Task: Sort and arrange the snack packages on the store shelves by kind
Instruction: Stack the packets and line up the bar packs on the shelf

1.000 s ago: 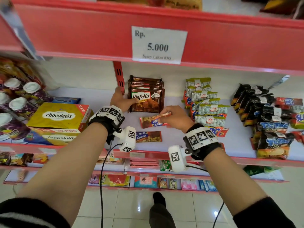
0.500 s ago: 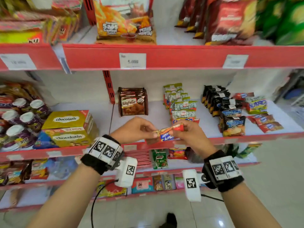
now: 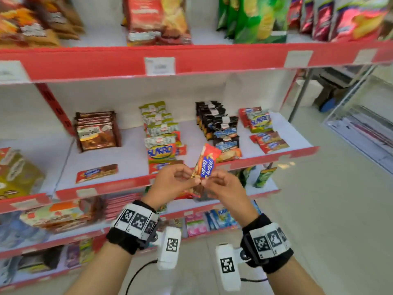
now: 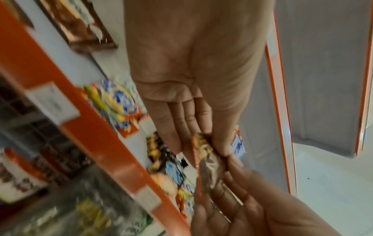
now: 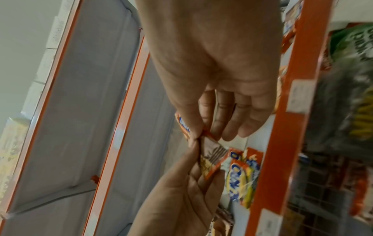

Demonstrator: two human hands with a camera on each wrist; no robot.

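- Nearest, both hands meet in front of the middle shelf: the left hand (image 3: 170, 180) and the right hand (image 3: 225, 186) each pinch the lower end of one red snack bar (image 3: 205, 165), thumb and fingertips closed on its wrapper.
- The bar stands nearly upright, its top tilted a little to the right, held in the air just before the shelf's red front edge (image 3: 265, 160), touching no shelf.
- From the head view you read the blue label on the bar's front; the wrist views show its other parts instead.
- The left wrist view shows the left hand (image 4: 193, 79) from the palm side, thumb pressed on the snack bar (image 4: 207, 161), whose crumpled brownish end lies between the two hands, with the right hand (image 4: 252, 207) coming in from below.
- The right wrist view shows the right hand (image 5: 218, 71) with its thumb and forefinger nipping the snack bar (image 5: 210, 153); its other fingers hang loose and straight, which the head view hides.
- Just behind the hands, near the shelf's front, lies a second bar (image 3: 96, 173) of the same sort, flat, to the left.
- Further back, left to right: a stack of brown wafer packs (image 3: 96, 130), a row of green and white nut packs (image 3: 159, 128), a row of black packs (image 3: 219, 124), and red packs (image 3: 270, 141) at the far right.
- On the top shelf stand big crisp bags (image 3: 255, 15), blurred.
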